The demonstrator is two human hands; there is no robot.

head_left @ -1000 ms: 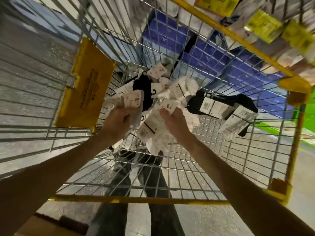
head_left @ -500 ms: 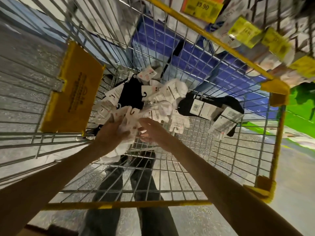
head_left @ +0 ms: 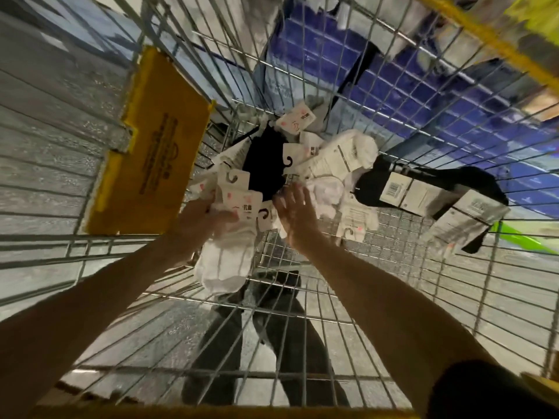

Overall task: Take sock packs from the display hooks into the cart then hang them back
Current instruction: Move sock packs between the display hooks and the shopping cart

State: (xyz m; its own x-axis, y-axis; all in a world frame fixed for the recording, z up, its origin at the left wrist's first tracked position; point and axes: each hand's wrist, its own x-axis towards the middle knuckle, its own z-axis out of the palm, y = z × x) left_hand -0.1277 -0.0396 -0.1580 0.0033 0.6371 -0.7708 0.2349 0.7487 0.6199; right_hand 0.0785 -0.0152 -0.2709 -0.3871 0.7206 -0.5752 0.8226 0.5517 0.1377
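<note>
Both forearms reaching down into cart, left hand gripping white sock packs, right hand fingers spread, holding nothing

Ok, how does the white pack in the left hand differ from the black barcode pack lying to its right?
The white pack is gripped by the left hand and hangs down; the black pack lies untouched in the cart. The white pack's card has a hook cut-out; the black pack wears a barcoded band round its middle. Both are sock packs inside the cart.
</note>
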